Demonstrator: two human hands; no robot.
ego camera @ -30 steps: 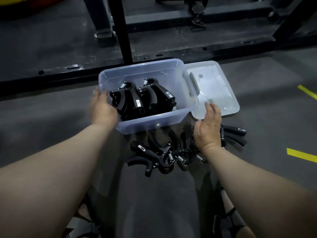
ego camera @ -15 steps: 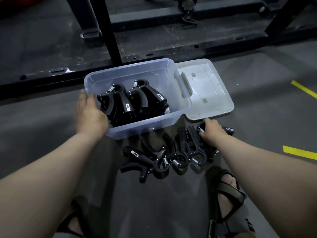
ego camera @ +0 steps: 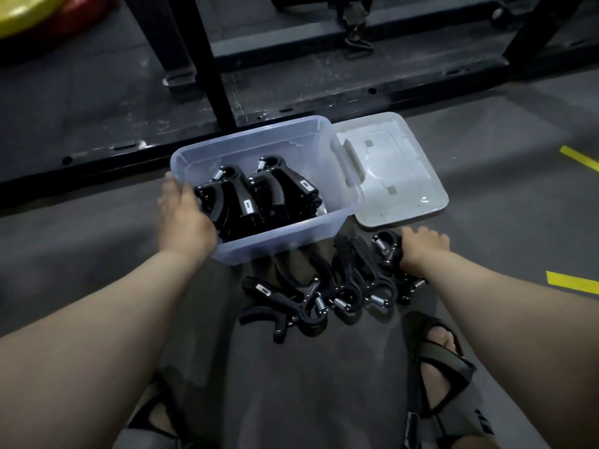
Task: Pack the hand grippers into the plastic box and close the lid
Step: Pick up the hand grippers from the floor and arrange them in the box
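A clear plastic box (ego camera: 288,244) stands on the floor with several black hand grippers (ego camera: 259,196) packed upright inside. My left hand (ego camera: 184,222) grips the box's left near corner. The white lid (ego camera: 395,176) lies flat on the floor, touching the box's right side. Several more black hand grippers (ego camera: 324,293) lie in a loose pile on the floor just in front of the box. My right hand (ego camera: 421,251) is closed on one hand gripper (ego camera: 387,249) at the right end of that pile, its spring end showing.
A black steel rack frame (ego camera: 214,59) and its base rail run across the floor behind the box. Yellow floor tape (ego camera: 572,281) marks the right. My sandalled feet (ego camera: 444,358) are near the bottom, close to the pile. Yellow and red objects (ego camera: 29,14) sit far left.
My right hand dropped from the lid's near edge down to the right end of the pile and closed on a hand gripper. My left hand stayed on the box corner.
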